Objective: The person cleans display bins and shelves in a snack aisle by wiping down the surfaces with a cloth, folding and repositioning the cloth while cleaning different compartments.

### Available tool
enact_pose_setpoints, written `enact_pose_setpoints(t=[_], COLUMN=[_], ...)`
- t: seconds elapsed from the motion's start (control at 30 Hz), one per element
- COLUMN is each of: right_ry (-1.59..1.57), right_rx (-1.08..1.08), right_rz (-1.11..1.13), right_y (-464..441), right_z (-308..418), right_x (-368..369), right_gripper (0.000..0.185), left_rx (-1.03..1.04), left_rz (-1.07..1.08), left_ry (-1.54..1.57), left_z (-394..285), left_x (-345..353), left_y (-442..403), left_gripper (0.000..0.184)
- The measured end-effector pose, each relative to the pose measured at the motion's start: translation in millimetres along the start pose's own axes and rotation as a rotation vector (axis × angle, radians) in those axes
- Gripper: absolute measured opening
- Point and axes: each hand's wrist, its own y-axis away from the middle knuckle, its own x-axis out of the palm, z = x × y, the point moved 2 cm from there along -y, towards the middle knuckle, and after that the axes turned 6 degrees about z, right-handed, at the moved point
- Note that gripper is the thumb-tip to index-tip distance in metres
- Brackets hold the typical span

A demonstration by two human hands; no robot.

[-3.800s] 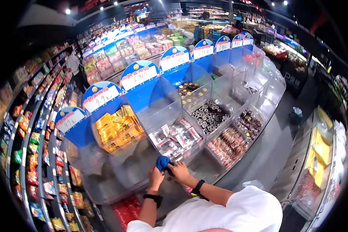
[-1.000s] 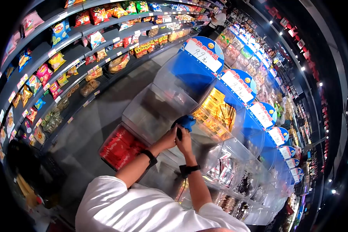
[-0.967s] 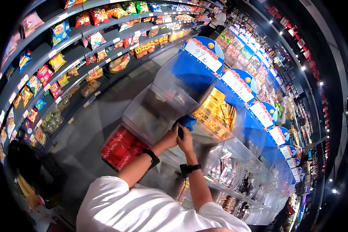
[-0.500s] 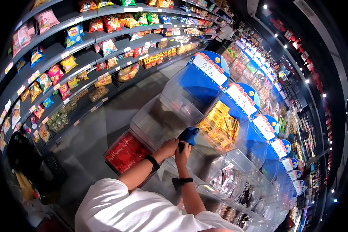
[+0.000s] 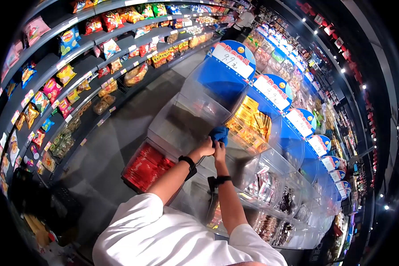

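Observation:
A bunched blue cloth is held in front of me, over the clear plastic bins. My left hand is closed around its near left side. Right against it, my right hand grips the lower part of the cloth; its fingers are partly hidden. Under and beyond the hands stands a clear bin with little visible inside. Gold-wrapped snack packets fill the bin just right of the cloth.
Red packets fill a low box at the left. Price signs rise behind the bins. More bins with wrapped sweets run to the right. Snack shelves line the aisle's left side. A person stands far back.
Both hands and the blue cloth have shifted slightly up and right, toward the gold packets. The cloth looks more bunched. The whole view has moved a little.

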Motion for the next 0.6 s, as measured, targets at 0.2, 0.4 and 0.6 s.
enact_pose_setpoints(t=[0.2,0.4,0.6], right_ry=[0.047,0.250,0.104], right_rx=[0.050,0.259,0.386], right_rz=[0.292,0.267,0.186], right_y=[-1.4,1.5,-42.8], right_z=[-75.1,16.2,7.6], right_x=[-3.6,15.6,16.4], right_gripper=[0.068,0.107,0.042], left_rx=[0.085,0.107,-0.036], left_rz=[-0.093,0.001,0.040], left_ry=[-0.063,0.008,-0.034], left_z=[7.5,1.6,-0.2], left_x=[12.2,-1.7,2.6], left_y=[43.9,49.4,9.8], left_gripper=[0.053,0.038,0.024])
